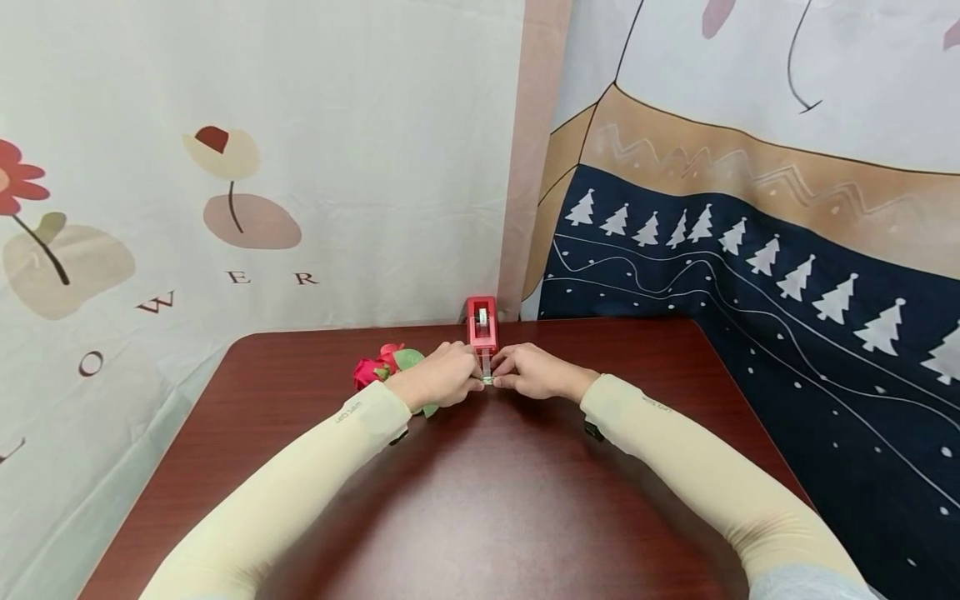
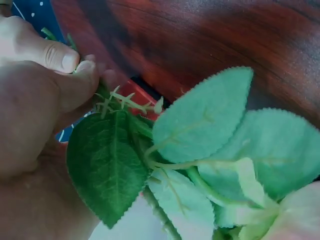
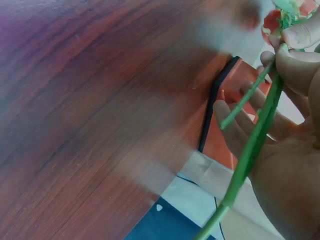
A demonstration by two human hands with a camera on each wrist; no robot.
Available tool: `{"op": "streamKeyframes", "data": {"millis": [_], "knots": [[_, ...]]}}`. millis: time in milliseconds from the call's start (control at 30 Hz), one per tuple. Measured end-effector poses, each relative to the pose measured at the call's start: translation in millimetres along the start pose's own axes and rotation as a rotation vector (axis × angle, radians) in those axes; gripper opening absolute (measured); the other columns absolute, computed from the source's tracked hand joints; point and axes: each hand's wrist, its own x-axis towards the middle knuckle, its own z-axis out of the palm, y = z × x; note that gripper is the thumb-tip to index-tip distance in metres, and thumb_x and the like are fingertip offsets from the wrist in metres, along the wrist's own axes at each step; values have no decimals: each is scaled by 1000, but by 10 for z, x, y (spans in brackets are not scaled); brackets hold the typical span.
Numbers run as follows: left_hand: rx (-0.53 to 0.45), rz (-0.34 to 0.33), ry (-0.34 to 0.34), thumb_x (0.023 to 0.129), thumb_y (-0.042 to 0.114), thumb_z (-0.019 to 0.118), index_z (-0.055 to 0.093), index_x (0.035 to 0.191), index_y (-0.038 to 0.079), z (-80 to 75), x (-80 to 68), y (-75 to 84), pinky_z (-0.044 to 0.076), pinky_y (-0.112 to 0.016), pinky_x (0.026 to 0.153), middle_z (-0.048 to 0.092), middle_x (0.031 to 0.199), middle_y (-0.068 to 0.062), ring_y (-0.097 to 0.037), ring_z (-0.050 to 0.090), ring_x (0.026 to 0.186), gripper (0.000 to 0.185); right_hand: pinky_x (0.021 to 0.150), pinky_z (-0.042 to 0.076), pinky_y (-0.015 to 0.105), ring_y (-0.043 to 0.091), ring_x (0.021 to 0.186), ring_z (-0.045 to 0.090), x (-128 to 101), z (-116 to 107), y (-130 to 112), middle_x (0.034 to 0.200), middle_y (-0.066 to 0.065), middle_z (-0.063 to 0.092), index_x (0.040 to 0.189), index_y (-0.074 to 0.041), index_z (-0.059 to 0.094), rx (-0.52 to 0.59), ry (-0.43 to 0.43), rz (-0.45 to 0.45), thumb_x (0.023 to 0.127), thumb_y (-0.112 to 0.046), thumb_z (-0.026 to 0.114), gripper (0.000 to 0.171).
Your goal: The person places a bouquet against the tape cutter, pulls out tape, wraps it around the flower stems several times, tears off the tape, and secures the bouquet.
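Roses [image 1: 367, 372] left of left hand [image 1: 447, 373], head view, right hand [image 1: 536, 371] opposite, tape [image 1: 486, 362] stretched to the grip from dispenser [image 1: 482, 339] just beyond; left wrist, fingers closed on stems [image 2: 161, 215], leaves [image 2: 107, 167] alongside; right wrist, stems likewise pinched, apt to splay should either hand slacken.

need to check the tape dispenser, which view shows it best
The head view: nearly all the red tape dispenser shows, with little in front. The left wrist view gives only a red patch behind leaves; the right wrist view, a larger part, half-covered by a stem and the right hand.
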Motion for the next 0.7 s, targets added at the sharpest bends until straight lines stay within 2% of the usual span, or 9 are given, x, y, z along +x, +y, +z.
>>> {"op": "streamKeyframes", "data": {"millis": [167, 233, 300, 400, 467, 533, 600, 700], "knots": [[-30, 13, -8, 106, 27, 76, 88, 107, 16, -19, -38, 4, 49, -49, 109, 76, 120, -2, -28, 65, 120, 16, 122, 51, 51, 31, 135, 68, -34, -14, -26, 145, 15, 72, 122, -10, 86, 4, -34, -5, 107, -17, 72, 21], [-30, 21, 0, 105, 28, 77, 89, 107, 17, -20, -44, -3, 49, -49, 108, 78, 119, -1, -28, 65, 119, 16, 122, 51, 51, 31, 135, 68, -41, -11, -29, 145, 16, 72, 123, -9, 85, 5, -34, -7, 107, -18, 72, 22], [-35, 26, 4, 105, 28, 77, 89, 105, 18, -15, -43, -14, 50, -46, 104, 81, 112, 2, -25, 67, 112, 15, 120, 53, 49, 28, 132, 70, -41, -6, -28, 142, 14, 74, 123, -10, 85, 16, -35, -6, 108, -18, 72, 22], [-62, 32, -1, 105, 28, 78, 89, 99, 18, 0, -38, -37, 54, -38, 89, 80, 86, 7, -16, 66, 87, 16, 108, 61, 43, 22, 113, 74, -40, -5, -30, 125, 10, 81, 121, -10, 86, 57, -60, 7, 108, -18, 71, 21], [-90, 34, -7, 105, 27, 77, 88, 95, 17, 7, -35, -48, 53, -32, 77, 73, 71, 10, -11, 60, 71, 18, 97, 64, 38, 20, 98, 76, -37, -10, -32, 110, 8, 84, 119, -9, 86, 109, -87, 24, 110, -19, 69, 22], [-109, 35, -6, 105, 26, 77, 87, 93, 16, 9, -37, -51, 51, -30, 68, 66, 64, 10, -8, 53, 62, 19, 87, 65, 33, 19, 86, 76, -38, -17, -31, 97, 6, 84, 118, -9, 85, 169, -113, 58, 112, -22, 67, 24], [-105, 37, 11, 105, 26, 78, 87, 92, 15, 12, -40, -45, 51, -29, 67, 65, 63, 12, -6, 52, 60, 19, 81, 65, 30, 18, 81, 78, -31, -23, -24, 94, 5, 84, 116, -9, 85, 217, -117, 95, 113, -25, 65, 26], [-46, 53, 60, 103, 27, 80, 87, 90, 17, 20, -43, -26, 52, -34, 74, 71, 66, 10, -6, 59, 62, 18, 75, 65, 30, 20, 79, 80, -2, -27, -26, 93, 5, 83, 115, -11, 85, 268, -73, 162, 113, -28, 65, 27]]}}
